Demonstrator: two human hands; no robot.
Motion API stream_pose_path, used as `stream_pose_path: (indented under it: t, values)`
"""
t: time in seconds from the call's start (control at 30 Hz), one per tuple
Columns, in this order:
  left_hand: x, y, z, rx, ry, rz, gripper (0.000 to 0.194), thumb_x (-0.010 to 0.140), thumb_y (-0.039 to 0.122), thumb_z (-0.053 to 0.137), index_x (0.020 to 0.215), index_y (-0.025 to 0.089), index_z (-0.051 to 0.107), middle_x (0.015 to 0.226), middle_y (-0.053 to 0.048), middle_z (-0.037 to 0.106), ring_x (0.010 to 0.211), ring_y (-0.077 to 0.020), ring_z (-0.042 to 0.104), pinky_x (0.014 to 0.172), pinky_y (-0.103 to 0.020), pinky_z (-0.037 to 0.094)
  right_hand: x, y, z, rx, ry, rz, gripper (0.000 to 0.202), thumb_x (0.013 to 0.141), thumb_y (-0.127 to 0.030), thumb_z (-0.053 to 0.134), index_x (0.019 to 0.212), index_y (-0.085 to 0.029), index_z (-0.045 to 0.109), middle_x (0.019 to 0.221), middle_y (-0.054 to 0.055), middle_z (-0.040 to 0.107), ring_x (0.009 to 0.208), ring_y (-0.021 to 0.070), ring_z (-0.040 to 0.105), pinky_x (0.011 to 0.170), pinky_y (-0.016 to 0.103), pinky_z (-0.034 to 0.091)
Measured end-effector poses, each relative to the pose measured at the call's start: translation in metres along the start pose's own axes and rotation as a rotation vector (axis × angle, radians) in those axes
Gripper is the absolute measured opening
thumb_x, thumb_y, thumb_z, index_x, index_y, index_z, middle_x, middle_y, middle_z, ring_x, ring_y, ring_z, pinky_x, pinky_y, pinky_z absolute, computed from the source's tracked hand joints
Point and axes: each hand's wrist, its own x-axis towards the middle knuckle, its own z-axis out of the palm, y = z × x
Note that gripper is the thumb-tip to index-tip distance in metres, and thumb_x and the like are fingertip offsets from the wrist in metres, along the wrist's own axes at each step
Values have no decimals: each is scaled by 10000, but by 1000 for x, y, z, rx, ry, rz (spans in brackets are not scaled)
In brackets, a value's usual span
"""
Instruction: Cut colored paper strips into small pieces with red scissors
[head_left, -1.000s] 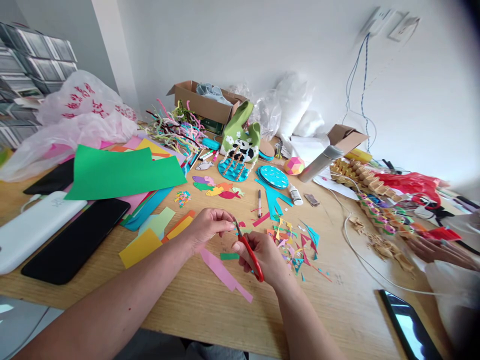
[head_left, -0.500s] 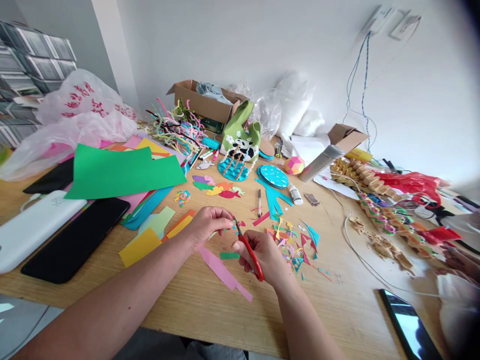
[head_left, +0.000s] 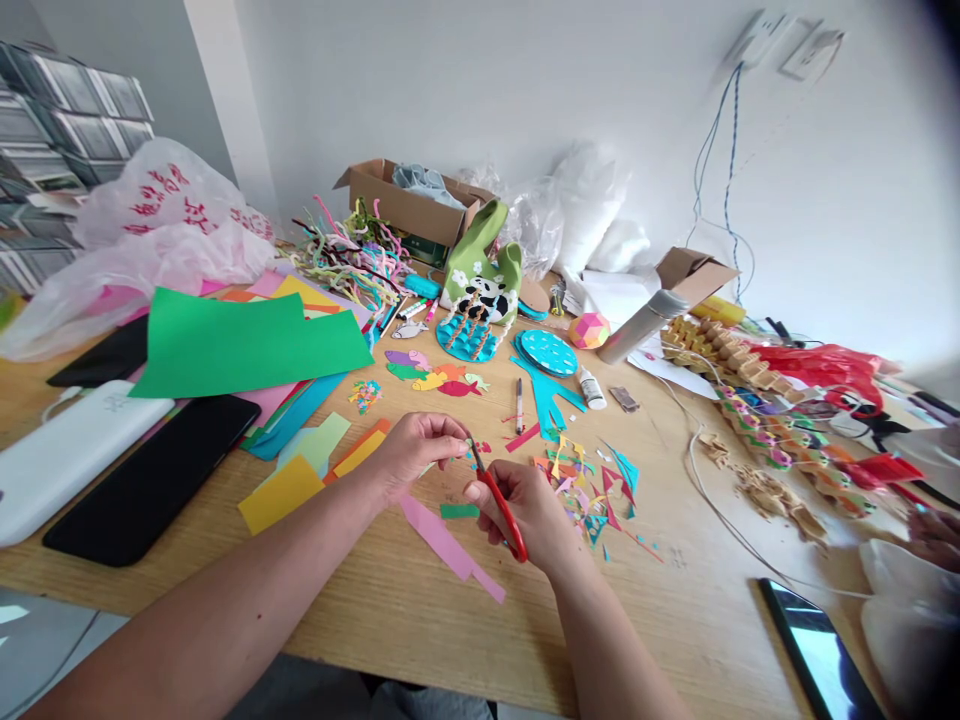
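Observation:
My right hand [head_left: 517,505] is closed around the red handles of a pair of scissors [head_left: 504,512]. The narrow blades point up and left and meet the fingertips of my left hand [head_left: 424,450]. That hand is closed in a pinch on a small piece of paper, mostly hidden by the fingers; only a thin pale edge shows. Below the hands lie a pink paper strip [head_left: 442,545] and a small green paper strip [head_left: 459,511]. Tiny red paper bits are just behind the scissor tips. Coloured paper fish [head_left: 435,378] lie farther back.
Paper scraps [head_left: 592,485] lie to the right, coloured sheets [head_left: 247,345] and a black phone-like slab [head_left: 150,485] to the left. A green panda bag [head_left: 484,275], a grey cylinder [head_left: 643,327] and a cardboard box [head_left: 412,205] stand behind. Another person's hand [head_left: 934,535] is at far right.
My hands and the scissors stay almost in place. At the far right, the other person's hand has shifted slightly.

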Motion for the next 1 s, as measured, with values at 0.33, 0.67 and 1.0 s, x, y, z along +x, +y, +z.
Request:
stream_pose_path:
  t: [0.33, 0.67, 1.0]
  values:
    - [1, -3, 0, 3, -34, 5, 90, 553, 201, 688, 576, 130, 637, 787, -35, 636, 534, -56, 442, 503, -219, 325, 0, -3, 0, -17, -7, -30, 462, 709, -598, 683, 662, -172, 508, 521, -1, 602, 399, 113, 563, 348, 168, 351]
    - [-1, -1, 0, 1, -20, -6, 84, 539, 196, 678, 564, 131, 631, 777, -43, 636, 544, -63, 440, 496, -214, 326, -1, -4, 0, -19, -5, -12, 473, 704, -611, 679, 654, -171, 511, 501, -5, 591, 379, 105, 547, 340, 163, 343]
    - [0, -1, -1, -20, -3, -14, 100, 534, 195, 675, 588, 126, 628, 776, -43, 651, 513, -52, 446, 491, -216, 335, -1, -3, 1, -26, 5, 2, 473, 694, -605, 692, 643, -176, 500, 487, -8, 584, 374, 105, 542, 338, 165, 350]
